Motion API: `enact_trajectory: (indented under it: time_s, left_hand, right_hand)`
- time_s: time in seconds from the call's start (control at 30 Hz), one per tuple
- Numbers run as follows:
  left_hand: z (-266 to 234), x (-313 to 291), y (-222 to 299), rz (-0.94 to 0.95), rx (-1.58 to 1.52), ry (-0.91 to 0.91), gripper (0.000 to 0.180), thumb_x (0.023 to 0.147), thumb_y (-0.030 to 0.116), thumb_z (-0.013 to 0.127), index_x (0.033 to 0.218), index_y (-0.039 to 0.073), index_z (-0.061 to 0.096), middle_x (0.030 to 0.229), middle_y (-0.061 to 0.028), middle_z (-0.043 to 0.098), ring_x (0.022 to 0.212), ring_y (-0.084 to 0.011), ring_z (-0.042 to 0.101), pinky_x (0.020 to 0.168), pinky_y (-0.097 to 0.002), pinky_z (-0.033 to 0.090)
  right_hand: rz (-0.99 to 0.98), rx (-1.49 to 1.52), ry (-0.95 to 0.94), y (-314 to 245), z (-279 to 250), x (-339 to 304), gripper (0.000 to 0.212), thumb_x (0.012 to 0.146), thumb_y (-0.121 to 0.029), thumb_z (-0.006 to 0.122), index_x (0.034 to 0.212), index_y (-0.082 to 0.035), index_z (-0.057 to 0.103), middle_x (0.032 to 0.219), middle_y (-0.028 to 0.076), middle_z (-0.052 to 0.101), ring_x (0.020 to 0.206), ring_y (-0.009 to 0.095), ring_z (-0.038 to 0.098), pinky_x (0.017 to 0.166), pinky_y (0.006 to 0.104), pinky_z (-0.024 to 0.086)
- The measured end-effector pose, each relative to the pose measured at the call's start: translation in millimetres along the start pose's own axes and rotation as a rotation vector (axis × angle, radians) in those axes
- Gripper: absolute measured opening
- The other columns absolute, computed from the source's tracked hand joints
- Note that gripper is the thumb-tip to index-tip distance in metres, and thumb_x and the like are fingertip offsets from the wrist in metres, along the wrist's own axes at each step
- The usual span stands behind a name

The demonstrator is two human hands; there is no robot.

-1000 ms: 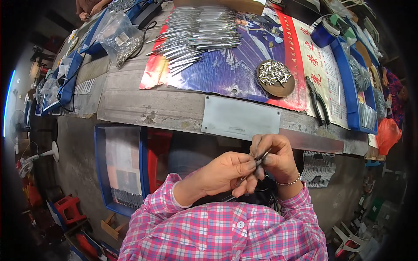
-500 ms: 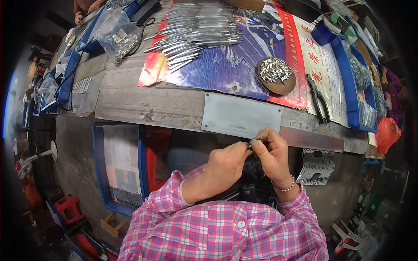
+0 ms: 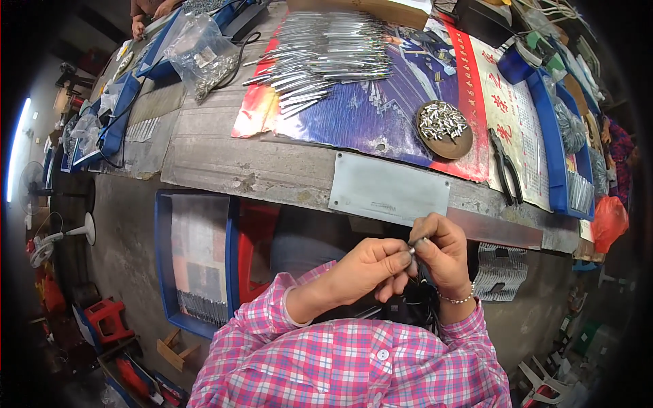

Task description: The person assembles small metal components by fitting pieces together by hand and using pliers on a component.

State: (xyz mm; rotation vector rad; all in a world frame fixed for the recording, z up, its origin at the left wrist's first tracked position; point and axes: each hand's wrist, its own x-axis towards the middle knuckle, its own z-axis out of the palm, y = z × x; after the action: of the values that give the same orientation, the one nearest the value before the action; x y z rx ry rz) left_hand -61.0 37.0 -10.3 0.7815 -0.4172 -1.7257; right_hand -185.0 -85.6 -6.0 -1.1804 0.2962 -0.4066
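Both of my hands meet in front of my chest, just below the bench edge, fingertips touching. My left hand pinches a small silver metal piece between thumb and fingers; only a bright tip of it shows. Closed as well, my right hand presses thumb against forefinger right beside that tip, and what lies in its grip is hidden. Beyond the hands, a round brown bowl holds many short silver metal pieces. A spread pile of long thin silver rods lies farther back on a printed poster.
Black-handled pliers lie right of the bowl. A pale metal plate is fixed at the bench's front edge. Blue trays stand at right and below the bench at left. Another person's hand shows far left.
My hands have shifted slightly right and down in the picture, and the left fingers have turned, bringing a silver tip into sight. The whole view has shifted a little too.
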Motion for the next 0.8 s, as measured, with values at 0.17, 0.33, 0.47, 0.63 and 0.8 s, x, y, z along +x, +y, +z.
enact_trajectory:
  time_s: [0.17, 0.33, 0.47, 0.63, 0.8]
  left_hand:
    - [-7, 14, -16, 0.887, 1.349, 0.531, 0.022, 0.094, 0.018, 0.048, 0.081, 0.001, 0.052, 0.062, -0.0012, 0.056, 0.047, -0.0071, 0.053, 0.041, -0.0201, 0.038]
    - [1, -4, 3, 0.113, 0.341, 0.153, 0.024, 0.094, 0.021, 0.049, 0.082, 0.001, 0.054, 0.060, -0.0013, 0.056, 0.044, -0.0071, 0.052, 0.040, -0.0196, 0.037]
    - [-1, -4, 2, -0.041, -0.036, -0.047, 0.023, 0.094, 0.021, 0.048, 0.083, 0.002, 0.055, 0.061, -0.0012, 0.056, 0.044, -0.0068, 0.052, 0.041, -0.0191, 0.038]
    - [-4, 9, -20, 0.847, 1.273, 0.504, 0.022, 0.094, 0.020, 0.048, 0.083, 0.002, 0.055, 0.061, -0.0015, 0.057, 0.045, -0.0070, 0.052, 0.042, -0.0192, 0.039]
    - [5, -5, 4, 0.099, 0.401, 0.213, 0.022, 0.095, 0.020, 0.046, 0.084, 0.002, 0.055, 0.060, -0.0005, 0.054, 0.045, -0.0053, 0.050, 0.042, -0.0179, 0.039]
  right_hand:
    - [-0.056, -0.379, 0.187, 10, 10, 3, 0.012, 0.086, -0.009, 0.058, 0.080, -0.002, 0.050, 0.073, 0.001, 0.052, 0.065, 0.004, 0.047, 0.057, 0.0187, 0.037]
    - [0.044, 0.090, -0.003, 3, 0, 0, 0.013, 0.086, -0.011, 0.058, 0.081, -0.001, 0.051, 0.073, 0.003, 0.052, 0.062, 0.006, 0.049, 0.055, 0.0194, 0.039]
    - [0.002, 0.080, -0.040, 0, 3, -4, 0.013, 0.086, -0.009, 0.058, 0.081, 0.000, 0.050, 0.073, 0.004, 0.053, 0.060, 0.007, 0.049, 0.053, 0.0197, 0.039]
    - [-0.060, -0.408, 0.159, 11, 10, -1, 0.012, 0.086, -0.010, 0.058, 0.083, -0.001, 0.051, 0.073, 0.003, 0.053, 0.061, 0.005, 0.047, 0.054, 0.0193, 0.039]
    - [0.124, 0.111, 0.107, 7, 0, 2, 0.015, 0.088, -0.016, 0.057, 0.088, -0.001, 0.052, 0.076, 0.003, 0.055, 0.062, 0.006, 0.049, 0.057, 0.0192, 0.041]
